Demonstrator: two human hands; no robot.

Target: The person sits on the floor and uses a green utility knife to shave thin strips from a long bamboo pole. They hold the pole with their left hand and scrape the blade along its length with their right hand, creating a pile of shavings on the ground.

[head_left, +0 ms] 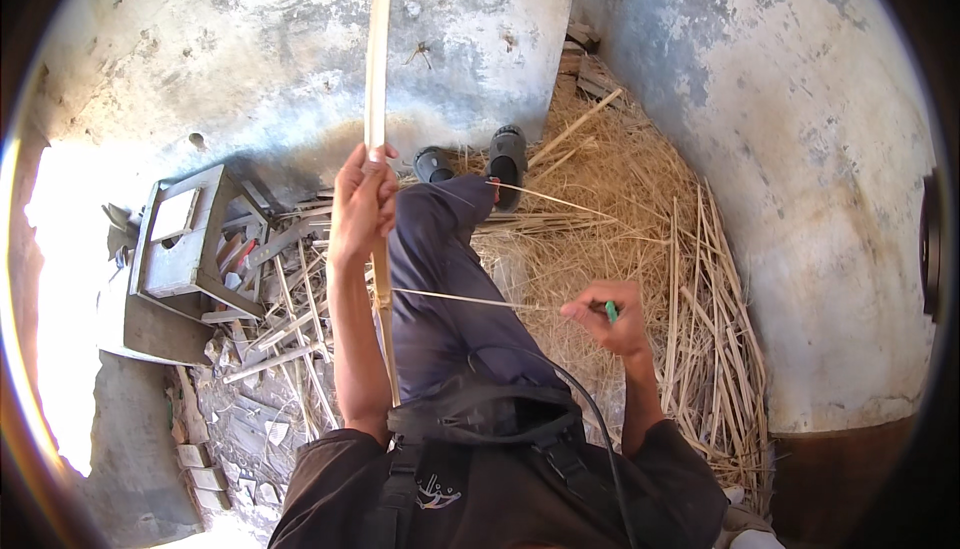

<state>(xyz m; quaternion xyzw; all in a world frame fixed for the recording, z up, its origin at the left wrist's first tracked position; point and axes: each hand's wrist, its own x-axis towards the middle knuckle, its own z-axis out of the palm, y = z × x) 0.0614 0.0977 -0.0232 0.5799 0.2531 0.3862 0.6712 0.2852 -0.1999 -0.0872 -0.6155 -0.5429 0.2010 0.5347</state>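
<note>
My left hand (362, 207) is closed around a long, pale strip of split bamboo or cane (378, 59), held upright with its lower part running down past my forearm to my waist. My right hand (615, 321) is a closed fist over my right side. A small green end, like a tool handle (611, 311), sticks out of it; the rest is hidden in the fingers. A thin pale sliver (470, 298) stretches from beside the strip to the fingertips of the right hand. Whether those fingers pinch it, I cannot tell.
Straw-like shavings (610, 174) cover the floor, with a pile of long strips (715, 349) along the right wall. A worn wooden stool (185, 234) lies at the left near scattered sticks (285, 339). My shoes (507, 154) are by the far wall. A black cable (590, 399) crosses my lap.
</note>
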